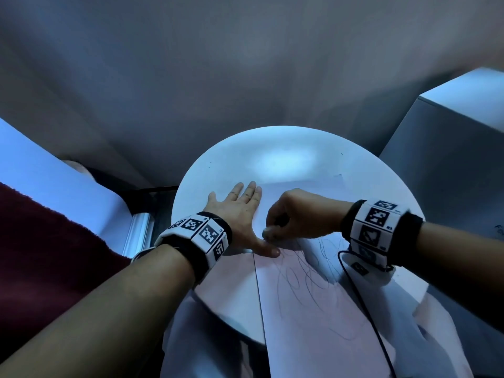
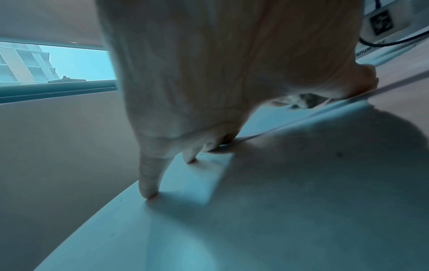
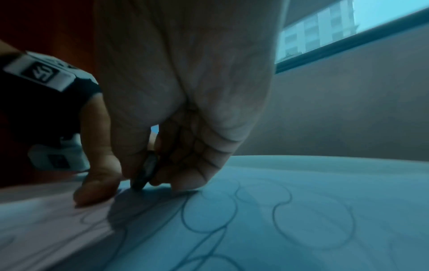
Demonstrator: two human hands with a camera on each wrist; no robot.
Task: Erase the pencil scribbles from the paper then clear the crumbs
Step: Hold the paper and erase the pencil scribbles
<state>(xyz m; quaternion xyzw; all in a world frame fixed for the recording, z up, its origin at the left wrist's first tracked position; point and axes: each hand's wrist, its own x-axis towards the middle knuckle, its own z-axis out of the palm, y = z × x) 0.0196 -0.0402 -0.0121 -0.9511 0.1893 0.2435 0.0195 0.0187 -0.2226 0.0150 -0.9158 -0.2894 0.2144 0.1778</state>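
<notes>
A white sheet of paper (image 1: 313,317) with looping pencil scribbles (image 1: 302,271) lies on a round white table (image 1: 286,156) and overhangs its near edge. My left hand (image 1: 240,211) lies flat with straight fingers on the paper's left edge, thumb (image 1: 268,249) pressing the sheet. My right hand (image 1: 297,216) pinches a small dirty eraser (image 1: 268,233), whose tip touches the paper next to the left thumb. In the right wrist view the dark eraser (image 3: 146,172) sits between thumb and fingers, with scribbles (image 3: 232,207) just ahead of it. No crumbs are visible.
A dark red fabric (image 1: 41,255) lies at the left, beside a white surface (image 1: 54,181). A grey box-like unit (image 1: 450,137) stands at the right. A black cable (image 1: 362,304) runs from my right wrist over the paper.
</notes>
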